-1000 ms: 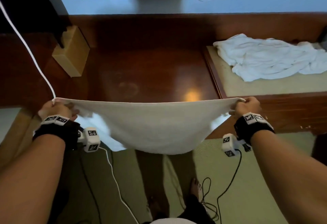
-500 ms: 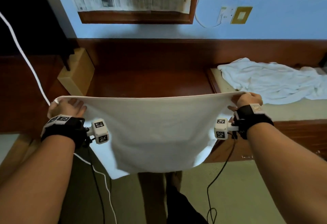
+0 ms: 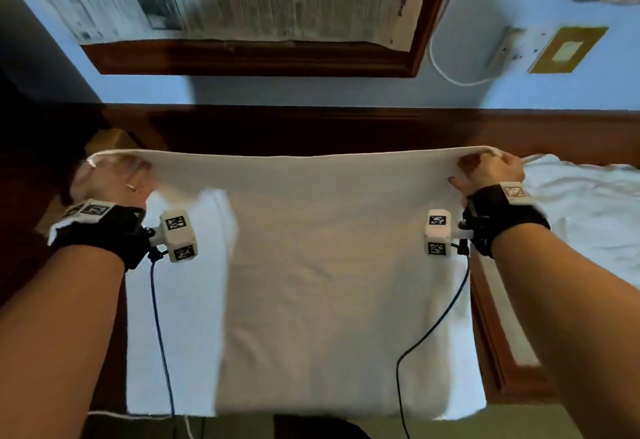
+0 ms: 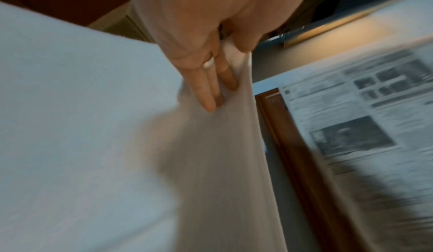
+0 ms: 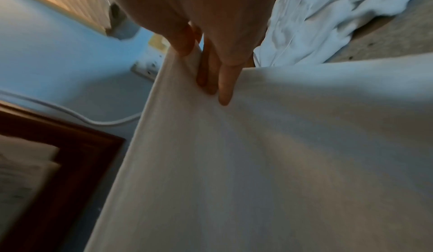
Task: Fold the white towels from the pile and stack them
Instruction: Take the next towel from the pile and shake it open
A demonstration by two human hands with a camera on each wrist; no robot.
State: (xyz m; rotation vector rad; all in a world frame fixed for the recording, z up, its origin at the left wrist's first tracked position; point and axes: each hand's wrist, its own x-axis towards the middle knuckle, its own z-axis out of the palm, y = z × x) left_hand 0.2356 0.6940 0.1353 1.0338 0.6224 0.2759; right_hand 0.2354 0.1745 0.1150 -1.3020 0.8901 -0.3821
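A soft white towel (image 3: 311, 265) is hanging stretched in the air, its taut top edge spanning both hands and its matte rectangular sheet hiding most of the glossy dark wooden table (image 3: 311, 130). A rumpled towel pile (image 3: 581, 217) is lying right, partly cut off. The left hand (image 3: 110, 179) and right hand (image 3: 491, 170) are each pinching a top corner; motion blur is smearing the left.

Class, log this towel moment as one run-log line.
white terry towel: spread, held up | left hand: pinches corner | right hand: pinches corner
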